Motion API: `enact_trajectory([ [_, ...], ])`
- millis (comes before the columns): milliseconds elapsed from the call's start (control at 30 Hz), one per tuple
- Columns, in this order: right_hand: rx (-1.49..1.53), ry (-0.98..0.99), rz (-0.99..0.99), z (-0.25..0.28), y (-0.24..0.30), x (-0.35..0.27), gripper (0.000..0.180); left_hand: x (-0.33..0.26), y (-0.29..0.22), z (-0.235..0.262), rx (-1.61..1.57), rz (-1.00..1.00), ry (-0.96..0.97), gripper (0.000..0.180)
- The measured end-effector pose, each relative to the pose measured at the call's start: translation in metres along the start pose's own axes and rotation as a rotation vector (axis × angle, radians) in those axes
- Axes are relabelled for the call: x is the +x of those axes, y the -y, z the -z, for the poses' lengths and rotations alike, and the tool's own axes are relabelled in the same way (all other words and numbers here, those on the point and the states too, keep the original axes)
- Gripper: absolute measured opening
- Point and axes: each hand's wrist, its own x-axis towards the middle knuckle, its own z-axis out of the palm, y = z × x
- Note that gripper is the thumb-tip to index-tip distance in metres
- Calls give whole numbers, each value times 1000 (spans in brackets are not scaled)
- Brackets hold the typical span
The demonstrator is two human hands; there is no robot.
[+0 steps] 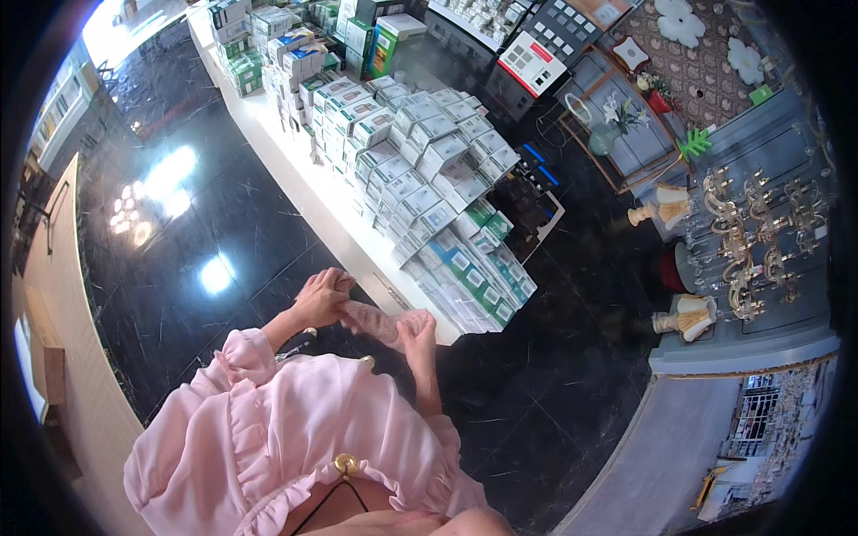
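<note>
Between the two hands a pinkish cloth (380, 320) is stretched, just short of the near corner of the white tabletop (308, 192). At its left end the left hand (320, 299) has its fingers (332, 283) curled shut around a bunched part of the fabric. At the right end the right hand (417, 332) has the cloth draped over its palm, fingers (427, 322) bent loosely against it; how firmly they pinch I cannot tell. Beyond the fingers, stacked small white and green boxes (429, 161) crowd the tabletop, with clear-wrapped packs (474, 281) piled at the corner just past the right fingers. The loose right grip could let that end slip to the dark glossy floor (206, 223), and a swinging cloth might topple the packs at the corner.
</note>
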Motion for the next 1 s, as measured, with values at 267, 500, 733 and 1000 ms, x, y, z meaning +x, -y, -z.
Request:
enact_trajectory([
  [267,-277,50,245,5,15,29,42,36,3,24,-1626,378,-329,36],
  [500,-472,-164,461,-16,51,132,50,144,84,63,-1178,288,-540,34],
  [733,-566,-252,323,-40,58,179,60,239,120,44,-386,143,-336,53],
  [1000,-557,-263,131,-49,41,198,79,265,116,8,116,222,-194,64],
])
